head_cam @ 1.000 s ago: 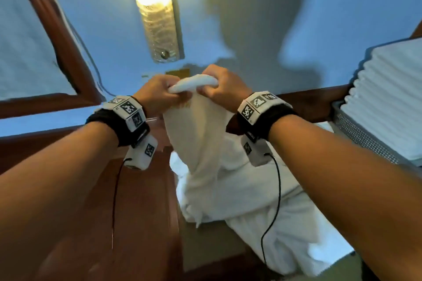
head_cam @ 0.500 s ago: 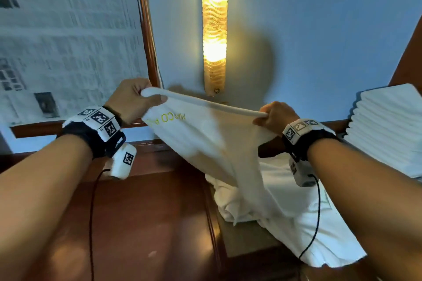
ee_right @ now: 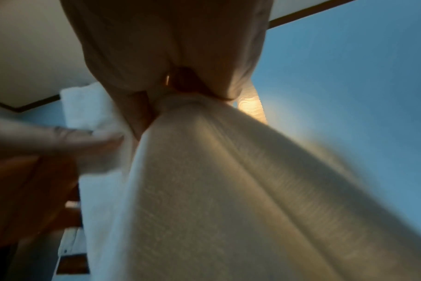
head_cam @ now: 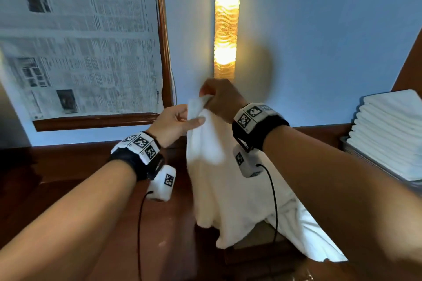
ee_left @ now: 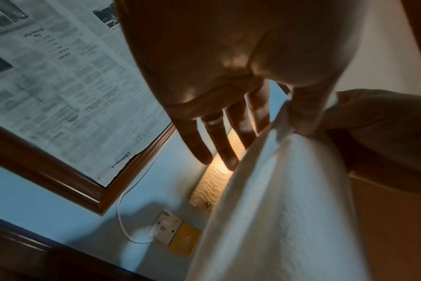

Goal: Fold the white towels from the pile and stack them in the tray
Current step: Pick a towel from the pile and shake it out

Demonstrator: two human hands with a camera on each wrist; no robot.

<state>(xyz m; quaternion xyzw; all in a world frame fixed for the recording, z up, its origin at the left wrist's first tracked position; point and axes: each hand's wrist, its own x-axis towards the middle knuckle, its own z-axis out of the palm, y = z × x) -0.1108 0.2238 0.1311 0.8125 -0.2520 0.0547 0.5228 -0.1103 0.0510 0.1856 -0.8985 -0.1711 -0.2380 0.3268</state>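
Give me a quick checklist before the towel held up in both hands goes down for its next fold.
1. Right hand grips the towel's top edge: ok, fingers curled round bunched cloth in the right wrist view.
2. Left hand has the edge: ok, but only thumb and forefinger pinch it; the other fingers are spread free.
3. Two top corners matched: cannot tell, the hands hide them.
4. Towel hangs free of the pile: cannot tell, its lower right side runs into the pile's cloth.
5. Bare wooden surface to lay it on: ok, at the left.
6. Room on the tray's stack: cannot tell, partly out of frame.
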